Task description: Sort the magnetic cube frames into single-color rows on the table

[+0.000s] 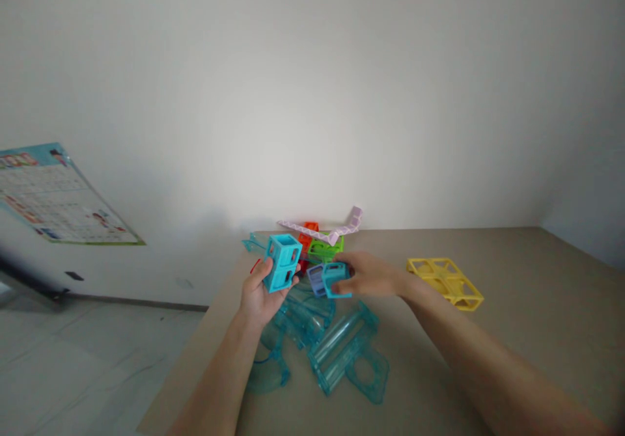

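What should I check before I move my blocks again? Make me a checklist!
1. Left hand has a good grip on the two-part blue tower: ok, thumb and fingers are around it.
2. Right hand is on the other blue block: ok.
3. That block is joined to the purple block: cannot tell, they overlap in this view.
4. Table below your hands is clear: not ok, see-through teal pieces lie there.
5. Yellow frame is away from the pile: ok, it's off to the right.
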Demonstrator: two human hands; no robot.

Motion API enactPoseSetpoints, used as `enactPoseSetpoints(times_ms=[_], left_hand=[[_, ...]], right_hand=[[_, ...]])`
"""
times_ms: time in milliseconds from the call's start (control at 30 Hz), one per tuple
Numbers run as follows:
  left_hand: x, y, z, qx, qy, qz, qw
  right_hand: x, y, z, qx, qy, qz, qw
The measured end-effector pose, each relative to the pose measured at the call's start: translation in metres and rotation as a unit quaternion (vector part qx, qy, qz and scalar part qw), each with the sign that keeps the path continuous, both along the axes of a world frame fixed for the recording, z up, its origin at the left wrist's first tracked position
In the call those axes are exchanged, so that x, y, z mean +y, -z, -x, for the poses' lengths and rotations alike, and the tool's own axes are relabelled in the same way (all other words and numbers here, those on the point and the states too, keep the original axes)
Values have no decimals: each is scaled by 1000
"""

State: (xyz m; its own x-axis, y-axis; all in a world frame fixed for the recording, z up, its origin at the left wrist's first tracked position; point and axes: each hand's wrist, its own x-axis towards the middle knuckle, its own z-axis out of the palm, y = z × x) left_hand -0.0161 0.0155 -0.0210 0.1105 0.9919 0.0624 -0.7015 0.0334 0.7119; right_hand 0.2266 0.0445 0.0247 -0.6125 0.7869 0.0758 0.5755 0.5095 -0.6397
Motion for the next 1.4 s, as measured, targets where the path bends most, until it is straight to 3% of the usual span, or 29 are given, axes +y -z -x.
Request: enactPoseSetpoints(times_ms=[200,300,400,567,633,700,800,900,1067,1233,1400], left_hand=[[-6,-3,-11,122,-10,-87,989],[-10,-2,-14,167,16,-96,981],[-12,0,-13,188,36,-91,977],[-12,2,-12,202,44,-96,974],[-12,1,-12,220,19,-100,970],[-13,-1,-13,264,-46,-121,956],[-17,-7,-13,348,-162,-177,906],[-22,-10,-12,392,-223,-237,860],[-25,-9,-11,428,-246,-298,817],[-26,-9,-13,404,-258,-288,829],[-25,-8,-13,415,-262,-300,818]], right_hand=[[-10,-29,-11,137,-64,-59,987],[-19,-42,-13,129,-61,-136,980],[-24,-46,-11,99,-67,-171,978],[-24,-39,-9,110,-85,-156,978],[-24,-36,-11,121,-83,-157,977],[-23,-32,-12,129,-84,-151,976],[-20,-26,-11,153,-81,-120,977],[-15,-21,-7,199,-68,-76,975],[-11,-21,-5,211,-58,-51,975],[-11,-23,-8,203,-64,-30,977],[-12,-23,-7,209,-69,-33,975]])
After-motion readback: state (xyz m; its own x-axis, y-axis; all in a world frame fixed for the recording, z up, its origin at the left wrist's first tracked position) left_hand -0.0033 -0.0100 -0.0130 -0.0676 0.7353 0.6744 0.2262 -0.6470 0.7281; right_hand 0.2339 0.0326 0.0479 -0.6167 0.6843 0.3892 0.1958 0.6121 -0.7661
